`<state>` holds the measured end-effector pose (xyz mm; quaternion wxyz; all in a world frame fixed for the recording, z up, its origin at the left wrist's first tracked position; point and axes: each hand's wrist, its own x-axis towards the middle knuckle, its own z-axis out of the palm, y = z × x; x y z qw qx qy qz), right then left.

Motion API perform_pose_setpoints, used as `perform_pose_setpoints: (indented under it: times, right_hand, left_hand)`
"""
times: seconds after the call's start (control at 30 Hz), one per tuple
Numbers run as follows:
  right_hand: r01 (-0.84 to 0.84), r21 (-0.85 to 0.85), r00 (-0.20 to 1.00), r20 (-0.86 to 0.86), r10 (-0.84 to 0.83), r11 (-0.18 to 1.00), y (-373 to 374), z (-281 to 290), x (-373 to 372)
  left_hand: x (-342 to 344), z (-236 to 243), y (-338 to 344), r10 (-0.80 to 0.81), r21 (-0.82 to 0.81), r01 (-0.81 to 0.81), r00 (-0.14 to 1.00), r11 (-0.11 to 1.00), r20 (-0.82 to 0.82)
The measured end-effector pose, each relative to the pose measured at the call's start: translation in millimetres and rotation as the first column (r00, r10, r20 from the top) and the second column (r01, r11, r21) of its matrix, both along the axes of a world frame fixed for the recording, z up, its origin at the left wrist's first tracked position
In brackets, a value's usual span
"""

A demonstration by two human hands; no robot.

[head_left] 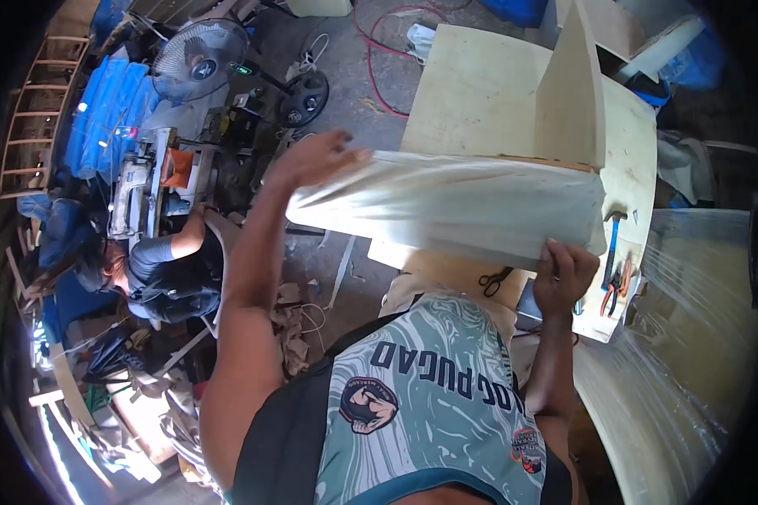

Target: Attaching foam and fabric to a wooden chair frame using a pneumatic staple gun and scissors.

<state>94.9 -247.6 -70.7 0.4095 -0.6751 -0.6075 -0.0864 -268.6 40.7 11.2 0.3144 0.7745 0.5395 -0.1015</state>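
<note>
A long white cover (446, 206), creased at its left end, wraps a board lying across the pale plywood worktable (467, 88). My left hand (318, 162) is at the cover's upper left end, fingers loosely spread and partly bent. My right hand (566, 276) grips the cover's lower right edge, fingers curled round it. An upright plywood panel (568, 101) stands behind the cover's right part. Right of my right hand lie a blue-handled hammer (611, 252) and orange-handled pliers (621, 282). Black scissors (493, 284) rest below the cover.
A co-worker (164, 265) sits at a sewing machine (130, 194) on the left. A standing fan (200, 63) is behind it, near blue bundles (109, 114). A red hose (375, 76) runs along the floor. A plastic-wrapped pale piece (682, 353) stands at the right.
</note>
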Motion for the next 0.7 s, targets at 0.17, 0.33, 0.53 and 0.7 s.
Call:
perform_pose_setpoints:
  times: [0.17, 0.33, 0.53, 0.7]
  right_hand:
    - [0.144, -0.042, 0.987, 0.079, -0.140, 0.989, 15, 12, -6]
    - [0.290, -0.167, 0.957, 0.033, -0.289, 0.942, 41, 44, -26]
    - [0.441, -0.190, 0.896, 0.028, -0.444, 0.877, 47, 48, -34]
    - [0.503, -0.267, 0.850, 0.326, -0.414, 0.822, 71, 85, -57]
  left_hand:
    - [-77, -15, 23, -0.023, -0.175, 0.070, 0.966, 0.982, 0.259]
    - [-86, -23, 41, -0.028, -0.223, 0.143, 0.891, 0.964, 0.452]
    - [-101, -29, 54, 0.098, -0.286, 0.166, 0.686, 0.944, 0.721]
    - [-111, -18, 39, -0.059, 0.004, 0.080, 0.697, 0.997, 0.714]
